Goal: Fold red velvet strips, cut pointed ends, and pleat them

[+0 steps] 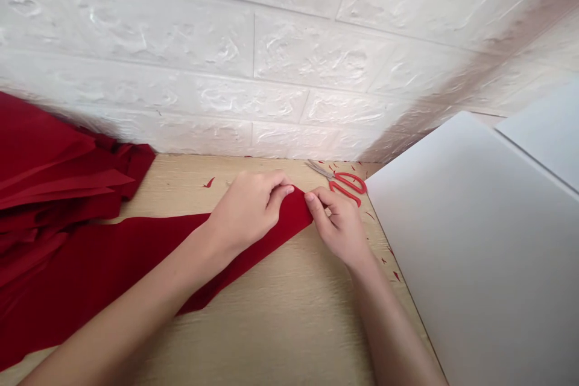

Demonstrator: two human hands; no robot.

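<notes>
A long piece of red fabric [149,253] stretches across the wooden surface from the left, narrowing towards its right end. My left hand [251,205] pinches the upper edge close to that end, thumb against the fingers. At the corner, my right hand [337,220] grips the fabric between thumb and forefinger. A short span of cloth lies between both hands. Just behind my right hand rest scissors [346,184] with red handles, their blades pointing up and left; nobody is touching them.
A heap of red cloth [58,169] fills the left side. Small red scraps [208,183] dot the wooden surface [280,325]. White brick-patterned wall [217,42] borders the back, and a large white panel [479,241] stands along the right edge.
</notes>
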